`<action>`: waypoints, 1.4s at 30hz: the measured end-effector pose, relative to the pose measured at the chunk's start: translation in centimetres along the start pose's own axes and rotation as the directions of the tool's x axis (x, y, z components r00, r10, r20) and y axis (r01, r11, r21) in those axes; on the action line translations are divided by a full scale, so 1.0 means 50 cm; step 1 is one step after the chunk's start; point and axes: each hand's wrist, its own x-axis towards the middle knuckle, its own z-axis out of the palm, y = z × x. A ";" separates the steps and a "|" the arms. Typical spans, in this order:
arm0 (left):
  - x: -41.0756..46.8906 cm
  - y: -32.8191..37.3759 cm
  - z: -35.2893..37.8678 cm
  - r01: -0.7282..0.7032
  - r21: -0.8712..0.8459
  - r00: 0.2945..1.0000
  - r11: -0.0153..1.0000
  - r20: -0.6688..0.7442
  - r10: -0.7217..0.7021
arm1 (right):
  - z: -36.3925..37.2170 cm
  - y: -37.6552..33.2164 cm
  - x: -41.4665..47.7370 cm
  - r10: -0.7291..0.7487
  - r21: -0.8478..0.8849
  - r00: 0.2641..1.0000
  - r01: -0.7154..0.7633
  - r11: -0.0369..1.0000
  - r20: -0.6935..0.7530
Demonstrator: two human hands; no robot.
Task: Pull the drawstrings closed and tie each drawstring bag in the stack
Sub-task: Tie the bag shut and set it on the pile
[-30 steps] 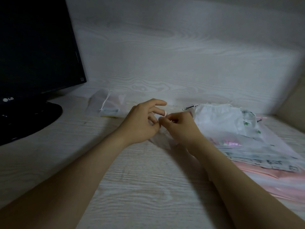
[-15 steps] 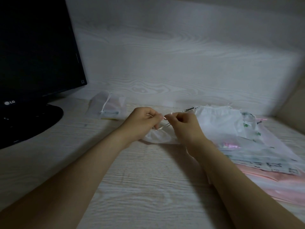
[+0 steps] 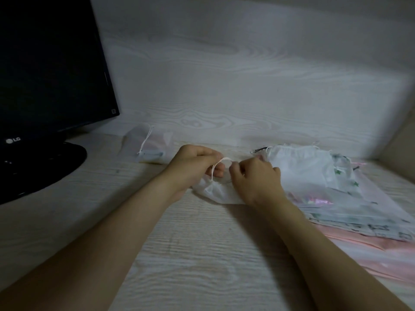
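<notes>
The scene is dim and bluish, soft throughout; forearm shadows fall across the counter (image 3: 202, 254), and wide-angle bending curves the edges.

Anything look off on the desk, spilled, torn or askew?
Nothing stands out. Both hands, left hand and right hand, pinch the drawstring of a small white bag. The stack of bags is loosely fanned, not toppled. One bag lies apart near the monitor.

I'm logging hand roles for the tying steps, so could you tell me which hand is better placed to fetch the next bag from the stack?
Probably the right hand: it sits right beside the stack of bags, whereas the left hand is farther off, nearer the monitor. Both now pinch the drawstring of the sheer bag.
</notes>
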 end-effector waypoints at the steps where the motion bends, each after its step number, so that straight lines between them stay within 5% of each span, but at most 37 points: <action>1: 0.000 -0.002 0.000 -0.004 0.042 1.000 0.999 -0.004 0.004 | -0.009 -0.005 -0.003 0.030 0.029 1.000 -0.030 0.999 -0.005; 5: 0.001 -0.012 0.000 -0.016 0.117 0.999 0.993 0.032 0.013 | -0.033 -0.013 0.002 0.151 0.314 0.983 -0.177 0.933 0.108; 10: -0.003 -0.009 -0.001 -0.038 0.166 0.995 0.985 0.093 0.023 | -0.043 -0.008 0.011 0.138 0.787 0.962 -0.271 0.554 0.234; 21: -0.015 0.002 0.001 -0.064 0.126 0.974 0.990 0.224 0.034 | -0.029 0.014 0.022 0.056 0.918 0.940 -0.341 0.202 0.337; 26: -0.008 -0.013 -0.005 -0.053 0.113 0.976 0.992 0.214 0.028 | -0.024 0.009 0.015 0.023 0.903 0.965 -0.251 0.348 0.260; 31: 0.002 -0.019 -0.012 0.037 -0.036 0.990 0.999 0.137 -0.032 | -0.016 0.000 -0.008 -0.153 0.679 0.981 0.032 0.734 0.119; 37: -0.001 -0.012 -0.019 0.048 -0.008 0.991 0.999 0.123 -0.047 | -0.011 0.004 -0.005 -0.279 0.488 0.960 0.252 0.836 -0.017; 42: -0.005 -0.009 -0.016 -0.016 0.182 0.993 0.983 0.115 -0.005 | -0.007 0.018 0.003 -0.404 0.272 0.911 0.412 0.870 -0.085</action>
